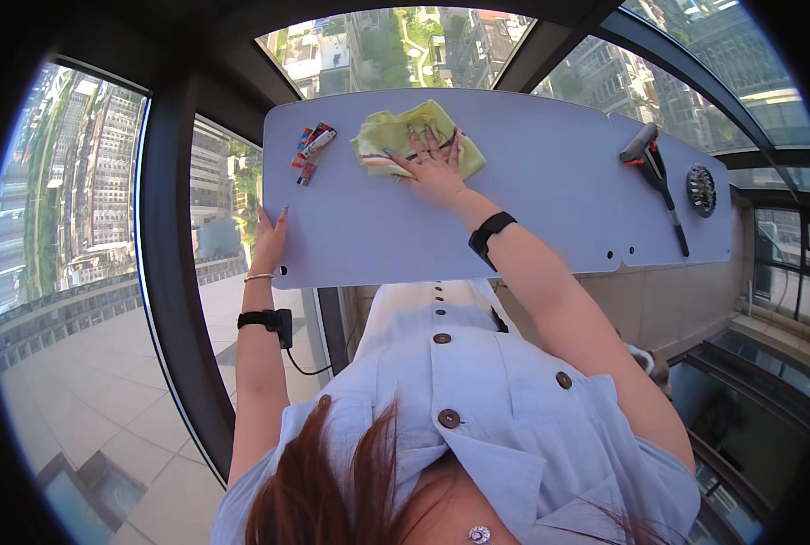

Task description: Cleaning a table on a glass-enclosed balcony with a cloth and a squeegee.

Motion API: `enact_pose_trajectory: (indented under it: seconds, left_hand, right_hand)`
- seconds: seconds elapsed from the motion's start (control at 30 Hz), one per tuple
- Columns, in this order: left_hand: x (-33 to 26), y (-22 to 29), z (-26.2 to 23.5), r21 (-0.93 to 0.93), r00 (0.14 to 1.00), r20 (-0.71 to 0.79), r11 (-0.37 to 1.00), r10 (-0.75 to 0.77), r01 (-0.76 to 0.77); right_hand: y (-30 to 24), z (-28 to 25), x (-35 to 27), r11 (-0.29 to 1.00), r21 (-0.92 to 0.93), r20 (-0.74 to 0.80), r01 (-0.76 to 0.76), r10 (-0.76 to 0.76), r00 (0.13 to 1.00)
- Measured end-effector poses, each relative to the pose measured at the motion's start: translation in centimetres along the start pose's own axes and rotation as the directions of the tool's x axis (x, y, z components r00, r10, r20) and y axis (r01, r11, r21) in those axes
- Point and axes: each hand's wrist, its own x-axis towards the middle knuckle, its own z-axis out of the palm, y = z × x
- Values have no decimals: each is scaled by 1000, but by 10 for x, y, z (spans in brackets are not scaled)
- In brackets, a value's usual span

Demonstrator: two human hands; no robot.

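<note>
My right hand (436,165) lies flat with spread fingers on a yellow-green cloth (403,127). Crumpled and partly folded, the cloth has a dark reddish stripe and rests on the far part of a pale lavender table (378,232). At the table's left edge is my left hand (271,238), its thumb on top and its other fingers along the side, gripping the edge; some fingertips are hidden. Between the two hands, farther back, lie a few small red, blue and white packets or tubes (314,145), too small to make out.
On the table's right part lie a black-handled tool (657,177) with a grey head and orange parts, and a round dark object (701,191) with shiny bits. Windows with dark frames (171,227) surround the table. Holes (611,255) pierce its near edge.
</note>
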Motion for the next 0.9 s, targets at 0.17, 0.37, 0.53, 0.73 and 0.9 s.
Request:
enact_pose_trajectory:
  seconds: [0.17,0.37,0.53,0.73,0.9]
  left_hand:
    - [2,-53,3,197,1000,-14,980,17,-14]
    - [21,-47,28,350,1000,-11,936,-23,26]
    - [34,-107,27,561,991,-1,820,136,-112]
    - [38,-85,30,425,997,-3,902,82,-73]
    - [22,-42,22,275,999,16,960,-52,46]
  right_hand:
    - [-76,17,-51,953,-14,-4,303,-303,953]
    - [-33,-6,-109,893,-28,94,450,-445,890]
    - [36,-7,-155,990,-30,-84,136,-138,987]
    - [152,6,-240,920,-107,-220,-376,347,912]
    - [220,31,-306,742,-46,-225,-669,645,730]
